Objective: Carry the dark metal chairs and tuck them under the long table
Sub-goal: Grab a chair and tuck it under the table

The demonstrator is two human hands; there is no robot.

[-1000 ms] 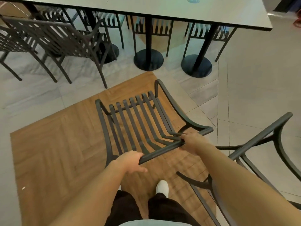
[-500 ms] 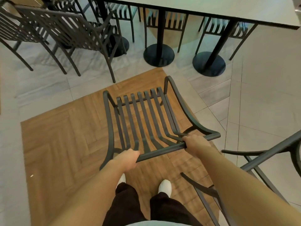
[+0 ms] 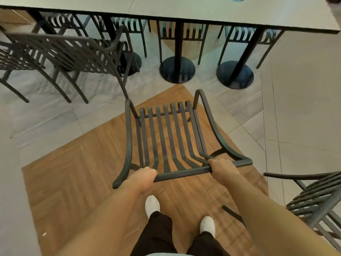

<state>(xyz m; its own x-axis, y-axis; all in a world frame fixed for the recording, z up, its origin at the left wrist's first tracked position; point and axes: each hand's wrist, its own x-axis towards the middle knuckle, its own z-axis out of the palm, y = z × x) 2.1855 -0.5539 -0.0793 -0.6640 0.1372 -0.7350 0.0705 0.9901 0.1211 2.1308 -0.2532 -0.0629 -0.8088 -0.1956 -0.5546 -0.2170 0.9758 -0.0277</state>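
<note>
A dark metal slatted chair [image 3: 166, 137] is in front of me, over the wooden floor patch, its seat pointing toward the long table [image 3: 184, 13]. My left hand [image 3: 143, 177] grips the left part of its top back rail. My right hand [image 3: 222, 167] grips the same rail near its right end. The table's near edge runs across the top of the view, on black poles with round bases [image 3: 177, 70]. Another dark chair [image 3: 73, 54] stands at the left by the table edge.
A further dark chair [image 3: 317, 200] stands at my right, close to my right arm. Several chairs [image 3: 184, 34] show tucked in on the table's far side. Between the round bases lies grey tiled floor. My white shoes [image 3: 152, 204] are on the wood patch.
I have walked nearer the table carrying the chair. It has turned to face the table more squarely, and the chair on the right has slid back beside me.
</note>
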